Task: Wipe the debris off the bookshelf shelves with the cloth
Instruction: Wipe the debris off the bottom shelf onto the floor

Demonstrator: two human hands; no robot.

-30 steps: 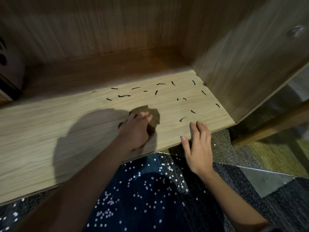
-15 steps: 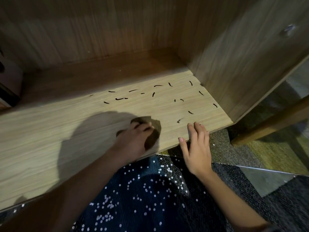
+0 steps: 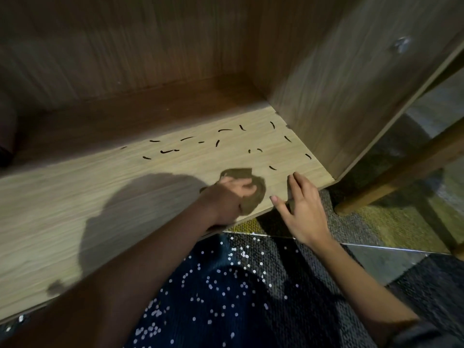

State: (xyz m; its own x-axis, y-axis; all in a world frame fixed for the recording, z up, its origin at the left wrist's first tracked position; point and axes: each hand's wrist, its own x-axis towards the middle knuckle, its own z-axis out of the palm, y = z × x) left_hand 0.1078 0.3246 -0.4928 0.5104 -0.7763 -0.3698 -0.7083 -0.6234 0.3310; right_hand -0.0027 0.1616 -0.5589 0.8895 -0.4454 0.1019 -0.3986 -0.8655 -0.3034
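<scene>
My left hand (image 3: 226, 197) grips a small brown cloth (image 3: 252, 189) and presses it on the light wooden shelf (image 3: 100, 192) close to the front edge. Several dark curved bits of debris (image 3: 170, 151) lie scattered on the shelf behind and to the right of the cloth, as far as the right side panel (image 3: 339, 101). My right hand (image 3: 303, 209) is at the shelf's front edge right of the cloth, fingers straight, fingertips touching the shelf beside the nearest debris.
The bookshelf's back panel (image 3: 125, 51) closes the rear. A dark object (image 3: 6, 136) sits at the far left. A wooden leg (image 3: 401, 169) slants over the carpet (image 3: 351, 222) on the right. Dark spotted fabric (image 3: 221, 297) is below my arms.
My left hand slid the cloth toward the front edge and slightly right. My right hand stayed at the edge, thumb spread wider. One debris piece near my right fingers is no longer visible.
</scene>
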